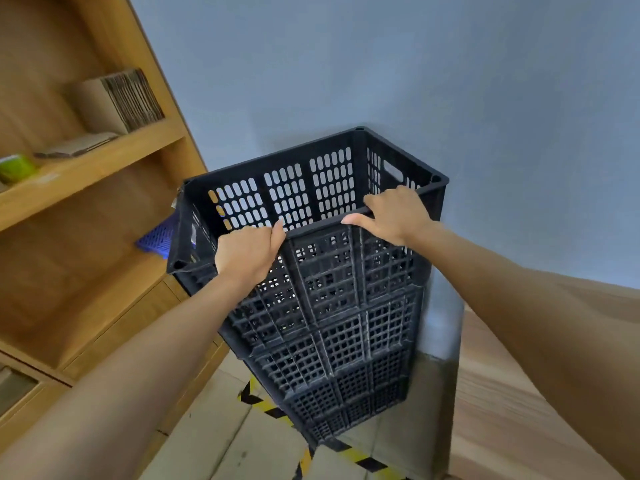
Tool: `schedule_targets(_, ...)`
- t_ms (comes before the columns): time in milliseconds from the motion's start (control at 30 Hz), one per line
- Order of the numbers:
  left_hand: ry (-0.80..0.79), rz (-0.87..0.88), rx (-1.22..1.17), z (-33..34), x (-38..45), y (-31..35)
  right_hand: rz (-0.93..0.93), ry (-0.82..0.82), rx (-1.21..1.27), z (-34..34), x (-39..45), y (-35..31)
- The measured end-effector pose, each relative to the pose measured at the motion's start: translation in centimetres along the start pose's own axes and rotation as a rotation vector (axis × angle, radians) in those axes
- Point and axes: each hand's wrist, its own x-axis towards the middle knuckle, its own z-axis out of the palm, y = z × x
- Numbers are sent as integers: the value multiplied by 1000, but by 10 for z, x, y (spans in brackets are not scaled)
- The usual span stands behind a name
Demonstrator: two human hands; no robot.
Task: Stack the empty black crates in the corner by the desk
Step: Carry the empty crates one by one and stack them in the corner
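A tall stack of black perforated crates point(346, 358) stands in the corner against the blue-grey wall. The top black crate point(294, 192) is empty and sits slightly tilted on the stack. My left hand point(247, 252) is closed over its near rim toward the left. My right hand point(393, 211) lies on the same near rim further right, fingers curled over the edge and thumb stretched out along it. Both forearms reach in from the bottom corners.
A wooden shelf unit point(86, 168) stands left of the stack, holding cardboard sheets point(117, 102), a green object point(15, 168) and a blue basket point(157, 235). A wooden desk point(519, 393) lies on the right. Yellow-black floor tape point(263, 405) runs past the stack's base.
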Motion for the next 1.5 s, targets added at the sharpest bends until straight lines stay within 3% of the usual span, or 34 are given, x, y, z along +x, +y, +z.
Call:
schedule_targets(67,48,20,-38,10,3,-17,51,-18,-2,-4,-4,-19)
schedule_targets(267,289,114,-481,53,18,-64,188,-50,-104,-14,-7,-81)
schedule_targets(400,313,131,-589,66,24,-87,246,-52,-135,-19,-5,-110)
schedule_targets(600,377,237,-569,74,15,-93,252,-43,-138,-21,-7,-120)
schedule_targets(1067,474,234,-411,80,29,-90,284,57,-115,-11,-2,-120)
schedule_targets(1500,541,365,-493,130,110,-145,421,68,-173,8,49,-174)
